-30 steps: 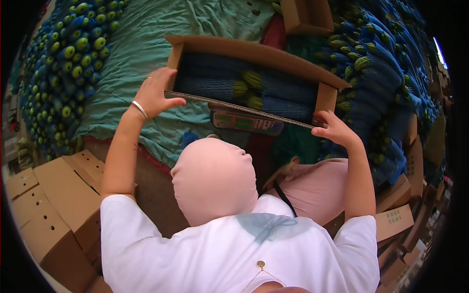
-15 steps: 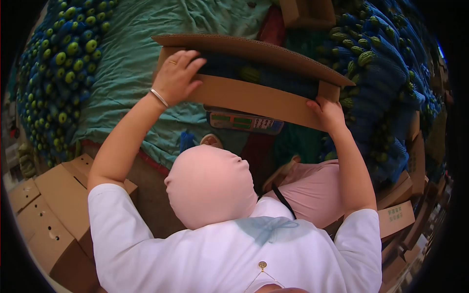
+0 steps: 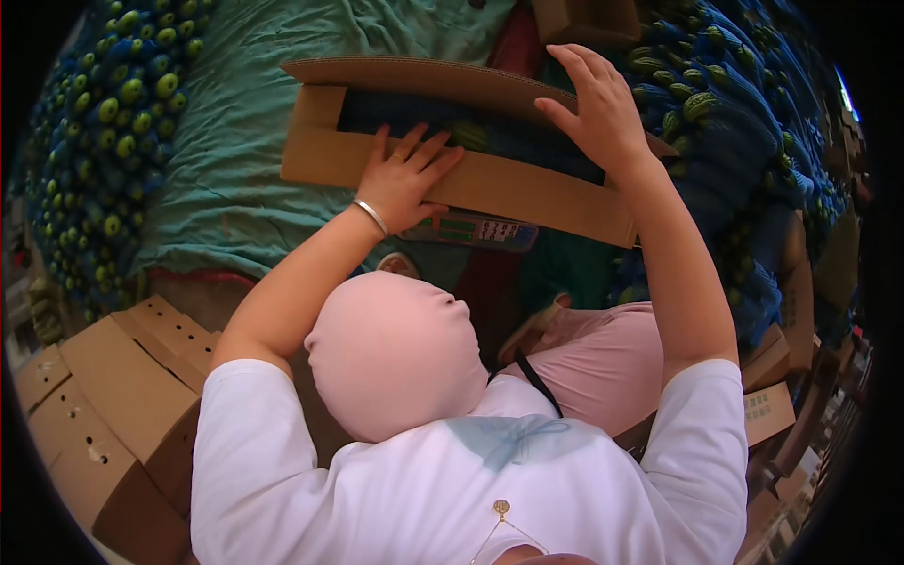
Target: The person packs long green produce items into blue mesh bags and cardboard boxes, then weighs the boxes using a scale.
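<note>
A long cardboard box sits across the middle, its far flap raised and its near flap angled over the opening. Through the gap show dark blue netting and a patch of green produce. My left hand lies with fingers spread on the near flap, fingertips reaching over its inner edge. Held up at the box's right end is my right hand, fingers apart, thumb overlapping the far flap. A scale with a green display and keypad shows partly from under the near side of the box.
Green produce in blue netting is heaped on the left and right. Closed cartons stand at lower left. Another cardboard box is at the far edge. A green cloth covers the ground, and my knee is close to the scale.
My left hand has moved from the box's left end rightward onto the near flap. My right hand has let go of the near right corner and risen to the far flap.
</note>
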Motion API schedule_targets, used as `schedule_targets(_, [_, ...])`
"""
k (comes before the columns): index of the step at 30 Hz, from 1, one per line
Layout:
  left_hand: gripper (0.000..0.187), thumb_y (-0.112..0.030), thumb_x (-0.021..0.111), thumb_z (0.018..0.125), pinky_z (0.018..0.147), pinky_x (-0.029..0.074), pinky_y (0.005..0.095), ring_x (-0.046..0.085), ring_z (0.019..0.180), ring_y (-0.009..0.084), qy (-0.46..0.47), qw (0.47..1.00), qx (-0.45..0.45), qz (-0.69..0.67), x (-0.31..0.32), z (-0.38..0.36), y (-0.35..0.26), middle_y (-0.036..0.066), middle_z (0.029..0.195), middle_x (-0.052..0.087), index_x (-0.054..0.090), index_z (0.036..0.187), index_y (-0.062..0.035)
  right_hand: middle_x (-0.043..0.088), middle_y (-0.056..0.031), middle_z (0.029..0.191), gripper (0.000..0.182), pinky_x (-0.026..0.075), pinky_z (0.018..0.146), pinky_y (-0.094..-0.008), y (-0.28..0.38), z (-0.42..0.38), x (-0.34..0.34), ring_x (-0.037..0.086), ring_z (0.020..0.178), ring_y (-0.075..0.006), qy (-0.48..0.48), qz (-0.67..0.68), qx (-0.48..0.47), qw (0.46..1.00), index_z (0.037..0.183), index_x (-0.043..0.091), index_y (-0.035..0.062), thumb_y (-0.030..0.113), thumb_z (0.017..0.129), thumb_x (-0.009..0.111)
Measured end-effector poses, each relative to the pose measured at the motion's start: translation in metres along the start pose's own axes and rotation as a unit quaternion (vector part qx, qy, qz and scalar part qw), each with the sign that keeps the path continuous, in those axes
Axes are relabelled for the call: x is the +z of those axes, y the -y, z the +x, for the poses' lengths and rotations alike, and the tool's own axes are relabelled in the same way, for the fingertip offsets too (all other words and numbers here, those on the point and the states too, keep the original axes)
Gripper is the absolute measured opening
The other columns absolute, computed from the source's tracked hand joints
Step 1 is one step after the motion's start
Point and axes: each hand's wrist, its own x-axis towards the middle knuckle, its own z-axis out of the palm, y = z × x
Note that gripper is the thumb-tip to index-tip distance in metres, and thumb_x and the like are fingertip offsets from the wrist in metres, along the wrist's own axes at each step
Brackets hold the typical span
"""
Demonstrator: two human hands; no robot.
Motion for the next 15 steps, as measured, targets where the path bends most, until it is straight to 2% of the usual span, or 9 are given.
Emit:
schedule_targets(2, [0.084, -0.046, 0.075, 0.061, 0.103, 0.021, 0.0609, 0.036, 0.129, 0.0285, -0.001, 1.0, -0.003, 0.003, 0.001, -0.002, 0.0, 0.004, 0.139, 0.042, 0.042, 0.136, -0.0252, 0.056, -0.0132, 0.118, 0.052, 0.043, 0.093, -0.0402, -0.006, 0.006, 0.034, 0.051, 0.113, -0.0319, 0.16, 0.078, 0.107, 0.978, 0.111, 0.056, 0.0034, 0.042, 0.078, 0.066])
schedule_targets(4, [0.083, -0.045, 0.075, 0.061, 0.104, 0.021, 0.0597, 0.036, 0.129, 0.0276, -0.004, 1.0, -0.004, 0.005, 0.001, 0.0, 0.001, 0.004, 0.138, 0.041, 0.042, 0.135, -0.0263, 0.053, -0.0167, 0.124, 0.068, 0.043, 0.095, -0.0404, 0.034, 0.003, 0.01, 0.05, 0.115, -0.0334, 0.369, 0.073, 0.17, 0.911, 0.122, 0.05, 0.0014, 0.053, 0.078, 0.062])
schedule_targets(5, [0.083, -0.045, 0.076, 0.061, 0.105, 0.021, 0.0586, 0.035, 0.128, 0.0268, -0.006, 1.0, -0.008, 0.005, 0.002, -0.001, 0.001, 0.004, 0.137, 0.041, 0.043, 0.135, -0.0274, 0.046, -0.0191, 0.133, 0.08, 0.038, 0.101, -0.0396, 0.037, -0.03, 0.024, 0.044, 0.124, -0.0323, 0.282, 0.018, 0.071, 0.957, 0.132, 0.041, 0.0011, 0.056, 0.078, 0.061])
schedule_targets(6, [0.083, -0.045, 0.076, 0.061, 0.105, 0.021, 0.0586, 0.035, 0.128, 0.0268, -0.006, 1.0, -0.011, 0.005, 0.003, -0.004, 0.001, 0.004, 0.137, 0.041, 0.043, 0.135, -0.0274, 0.03, -0.0198, 0.145, 0.088, 0.025, 0.11, -0.0401, 0.044, -0.061, 0.035, 0.029, 0.135, -0.03, 0.251, -0.015, 0.057, 0.966, 0.14, 0.03, 0.0027, 0.06, 0.079, 0.057])
schedule_targets(8, [0.082, -0.045, 0.077, 0.059, 0.108, 0.021, 0.0541, 0.035, 0.127, 0.0258, -0.047, 0.999, 0.006, -0.015, 0.008, -0.006, -0.001, 0.004, 0.134, 0.042, 0.045, 0.133, -0.0277, 0.016, -0.0165, 0.151, 0.089, 0.01, 0.115, -0.041, 0.048, -0.084, 0.047, 0.012, 0.141, -0.0272, 0.233, 0.005, 0.067, 0.97, 0.145, 0.021, 0.0048, 0.061, 0.082, 0.05])
schedule_targets(10, [0.084, -0.046, 0.078, 0.056, 0.109, 0.021, 0.0509, 0.035, 0.125, 0.0252, -0.076, 0.997, 0.013, -0.01, 0.013, -0.007, 0.001, 0.004, 0.13, 0.043, 0.047, 0.133, -0.0276, 0.014, -0.0154, 0.152, 0.086, 0.009, 0.115, -0.0412, 0.045, -0.083, 0.054, 0.01, 0.142, -0.0265, 0.232, -0.004, 0.074, 0.97, 0.145, 0.02, 0.0058, 0.059, 0.085, 0.047])
schedule_targets(12, [0.089, -0.047, 0.078, 0.054, 0.11, 0.019, 0.0511, 0.031, 0.13, 0.0286, -0.118, 0.993, 0.031, 0.001, 0.011, -0.006, 0.001, 0.007, 0.138, 0.037, 0.045, 0.134, -0.0277, 0.012, -0.0143, 0.153, 0.083, 0.007, 0.115, -0.0415, 0.047, -0.085, 0.058, 0.007, 0.142, -0.0259, 0.237, -0.012, 0.086, 0.968, 0.146, 0.018, 0.0067, 0.058, 0.087, 0.044])
schedule_targets(13, [0.089, -0.047, 0.078, 0.054, 0.11, 0.019, 0.0511, 0.031, 0.13, 0.0286, -0.116, 0.993, 0.031, 0.0, 0.006, -0.003, 0.003, 0.007, 0.138, 0.037, 0.045, 0.134, -0.0277, 0.014, -0.0139, 0.152, 0.078, 0.007, 0.115, -0.0414, 0.047, -0.086, 0.058, 0.008, 0.142, -0.026, 0.228, -0.014, 0.086, 0.97, 0.146, 0.02, 0.0075, 0.057, 0.088, 0.042])
schedule_targets(15, [0.09, -0.05, 0.077, 0.054, 0.112, 0.017, 0.0488, 0.025, 0.135, 0.0303, -0.047, 0.998, 0.03, 0.013, -0.004, 0.003, 0.006, 0.007, 0.146, 0.031, 0.043, 0.136, -0.0314, 0.015, -0.0135, 0.152, 0.074, 0.008, 0.115, -0.0413, 0.047, -0.087, 0.057, 0.01, 0.142, -0.0261, 0.224, -0.016, 0.084, 0.971, 0.145, 0.022, 0.0083, 0.055, 0.09, 0.039])
